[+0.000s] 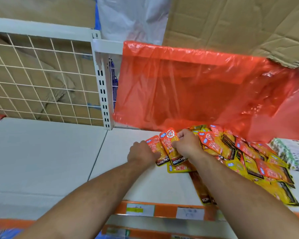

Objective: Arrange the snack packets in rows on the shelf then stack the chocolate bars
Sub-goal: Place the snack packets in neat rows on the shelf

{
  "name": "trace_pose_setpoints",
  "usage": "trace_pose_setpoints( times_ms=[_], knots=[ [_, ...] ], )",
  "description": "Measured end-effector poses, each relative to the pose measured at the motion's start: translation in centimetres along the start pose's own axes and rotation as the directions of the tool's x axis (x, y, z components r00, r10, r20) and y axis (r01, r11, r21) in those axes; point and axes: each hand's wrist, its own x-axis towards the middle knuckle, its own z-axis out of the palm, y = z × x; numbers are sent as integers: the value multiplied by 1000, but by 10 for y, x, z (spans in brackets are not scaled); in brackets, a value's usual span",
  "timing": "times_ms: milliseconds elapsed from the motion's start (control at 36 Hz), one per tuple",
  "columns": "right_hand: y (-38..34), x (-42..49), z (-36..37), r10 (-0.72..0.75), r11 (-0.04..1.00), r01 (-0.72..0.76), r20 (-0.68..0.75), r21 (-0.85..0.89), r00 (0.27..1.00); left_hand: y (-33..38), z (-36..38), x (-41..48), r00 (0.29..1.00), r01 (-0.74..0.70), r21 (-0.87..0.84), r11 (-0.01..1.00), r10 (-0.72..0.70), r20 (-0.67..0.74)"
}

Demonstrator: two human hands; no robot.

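Note:
Several orange-and-yellow snack packets [248,163] lie in a loose heap on the white shelf [47,152], right of centre. Two packets stand side by side at the heap's left end. My left hand [141,152] has curled fingers on the left packet [156,149]. My right hand [186,144] pinches the right packet [172,145] near its top. Both packets point their dark bottom ends toward me. No chocolate bars can be made out.
A red plastic bag [197,87] hangs over the back of the shelf above the heap. A white wire-grid back panel [41,80] and slotted upright [104,94] stand at left. Green-and-white boxes [290,152] sit at far right. Orange price strip [162,211] edges the shelf front.

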Motion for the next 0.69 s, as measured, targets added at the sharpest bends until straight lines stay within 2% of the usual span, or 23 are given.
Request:
trace_pose_setpoints(
  times_ms=[250, 361, 500, 583, 694],
  knots=[
    [24, -9, 3, 90, 995, -90, 8, 35, 996, 12, 6, 5, 999, -12, 73, 997, 16, -44],
    [29, -5, 3, 92, 995, -92, 4, 28, 996, 17, 9, 8, 999, -16, 33, 999, 18, -49],
    [30, -1, 7, 93, 994, -95, 33, 61, 995, 14, 5, 5, 992, -86, -56, 995, 80, -98],
    [24, 0, 10, 90, 994, -92, 33, 65, 995, 8, -4, 4, 995, -21, -74, 997, 14, -100],
    [15, 0, 15, 78, 995, -81, 37, 65, 996, 5, -15, 1, 999, 37, -29, 999, -38, -13]
  ],
)
